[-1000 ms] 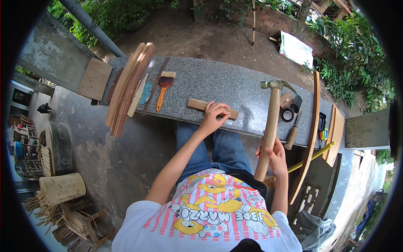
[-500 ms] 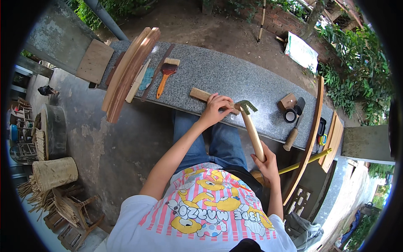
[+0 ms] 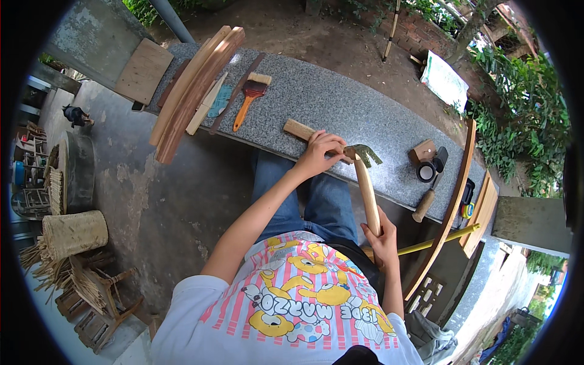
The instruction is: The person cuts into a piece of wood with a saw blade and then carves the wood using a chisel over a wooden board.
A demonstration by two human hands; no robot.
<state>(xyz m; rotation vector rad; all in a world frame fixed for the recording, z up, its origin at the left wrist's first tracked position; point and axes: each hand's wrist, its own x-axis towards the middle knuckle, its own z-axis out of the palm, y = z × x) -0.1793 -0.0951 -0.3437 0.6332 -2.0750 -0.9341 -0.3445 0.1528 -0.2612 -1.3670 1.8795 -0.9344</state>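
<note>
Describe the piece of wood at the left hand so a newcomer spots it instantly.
Find the long grey speckled bench; at its near edge is the left hand. Under it lies a short wooden bar, a hammer by its right end. Unlike the stubby brown block farther right, it has a hand on it.

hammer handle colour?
Hammer handle: pale tan, bare-wood look. Best seen in the head view, the only one.

Can see a gray speckled tabletop [image 3: 316, 91] w/ brown dirt [image 3: 292, 36] past it & a brick wall [image 3: 420, 38] at top R. Got green leaves [image 3: 511, 121] on the R too. Down L, got a gray flr [image 3: 182, 213] w/ pale patches & a wooden chair [image 3: 92, 331]. Gets bright daylight far R.
</note>
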